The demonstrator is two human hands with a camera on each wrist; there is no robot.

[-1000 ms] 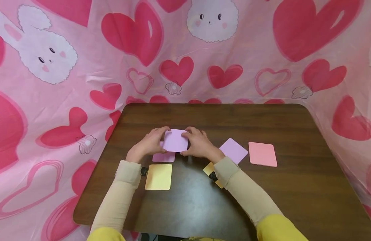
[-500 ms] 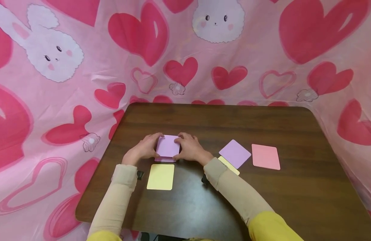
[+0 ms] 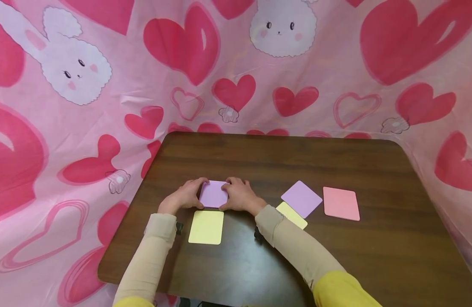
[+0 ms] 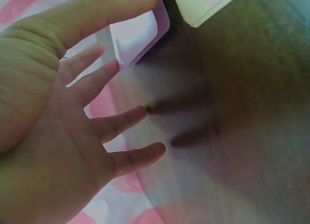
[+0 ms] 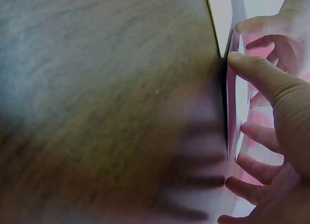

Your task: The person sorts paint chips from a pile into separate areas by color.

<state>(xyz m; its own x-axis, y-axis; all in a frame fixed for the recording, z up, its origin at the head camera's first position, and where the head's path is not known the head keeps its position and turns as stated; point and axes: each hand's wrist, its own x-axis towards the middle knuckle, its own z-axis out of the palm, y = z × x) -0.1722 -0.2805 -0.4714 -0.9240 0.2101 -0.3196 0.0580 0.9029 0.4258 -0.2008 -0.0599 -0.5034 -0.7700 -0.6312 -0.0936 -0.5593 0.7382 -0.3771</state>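
Observation:
A square purple card [image 3: 214,194] with rounded corners lies between both hands at the table's left middle. My left hand [image 3: 186,196] pinches its left side, thumb at the near corner and a finger at the far one. On the opposite side my right hand [image 3: 240,196] grips the card the same way. In the left wrist view a paler card [image 4: 138,35] overlaps a second purple card [image 4: 162,20], whose edge shows beneath it. The right wrist view shows these stacked edges almost side-on. Just in front of the hands is a yellow card [image 3: 206,227].
To the right, another purple card [image 3: 302,199] lies turned like a diamond, next to a partly sleeve-covered yellow card [image 3: 292,215]. Beyond them is a pink card [image 3: 341,203]. A pink cloth with hearts [image 3: 236,91] hangs behind the brown table [image 3: 282,157].
Both hands have brought the upper purple card left and down onto the other purple card, which it now covers in the head view. The head view has shifted slightly.

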